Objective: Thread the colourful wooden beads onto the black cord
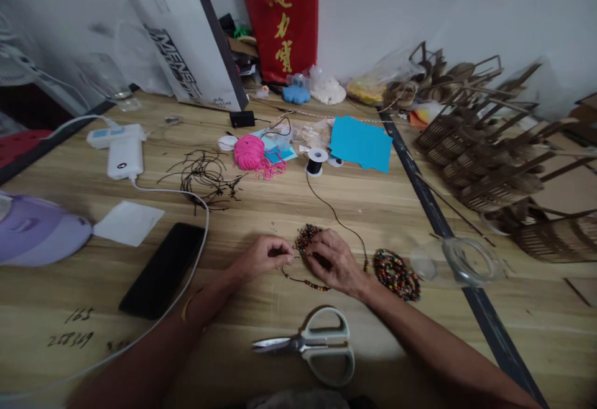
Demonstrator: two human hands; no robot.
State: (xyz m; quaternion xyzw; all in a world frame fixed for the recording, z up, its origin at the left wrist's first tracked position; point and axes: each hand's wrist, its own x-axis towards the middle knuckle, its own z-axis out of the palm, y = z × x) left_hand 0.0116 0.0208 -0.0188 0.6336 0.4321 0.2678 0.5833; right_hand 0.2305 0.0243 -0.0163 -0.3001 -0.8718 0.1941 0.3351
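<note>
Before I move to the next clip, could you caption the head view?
Head view: left hand pinching a thin cord, right hand at a pile of multicoloured beads, scissors nearby.

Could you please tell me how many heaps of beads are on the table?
2. One heap is at the right hand, which partly covers it; the other heap lies to that hand's right. Anything under the hand is hidden.

Single head-worn view, facing forward and steeply down over the hands [298, 260] and tabletop [261, 210].
</note>
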